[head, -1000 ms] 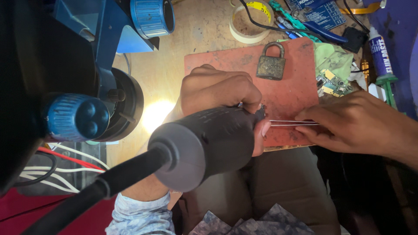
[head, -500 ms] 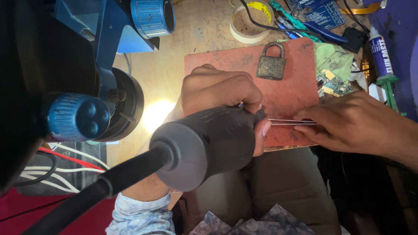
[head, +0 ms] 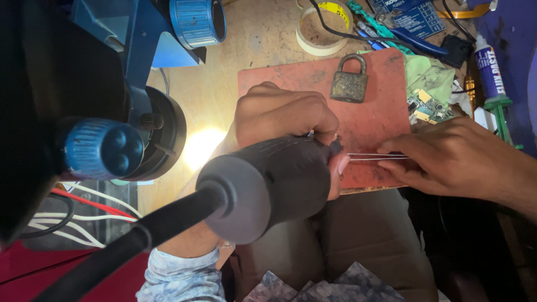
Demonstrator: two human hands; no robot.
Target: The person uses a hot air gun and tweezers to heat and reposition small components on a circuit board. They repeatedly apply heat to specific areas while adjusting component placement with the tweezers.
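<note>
Presently, left hand (head: pixel 282 114) in closed grip on thick dark grey cylindrical tool handle (head: pixel 268 184); right hand (head: pixel 447 159) pinches thin silvery wires (head: pixel 372 157) at the tool's tip, above red-brown rubber mat (head: pixel 380 120) on counter (head: pixel 263 45). Tarnished brass padlock (head: pixel 349 84) rests on mat.

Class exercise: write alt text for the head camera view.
A left hand grips a thick black corded tool whose tip meets thin metal rods pinched by the right hand over a red mat bearing a padlock.

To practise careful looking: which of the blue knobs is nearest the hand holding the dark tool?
The lower knob, with round dimples in its face; the ribbed one sits farther from the left hand.
</note>
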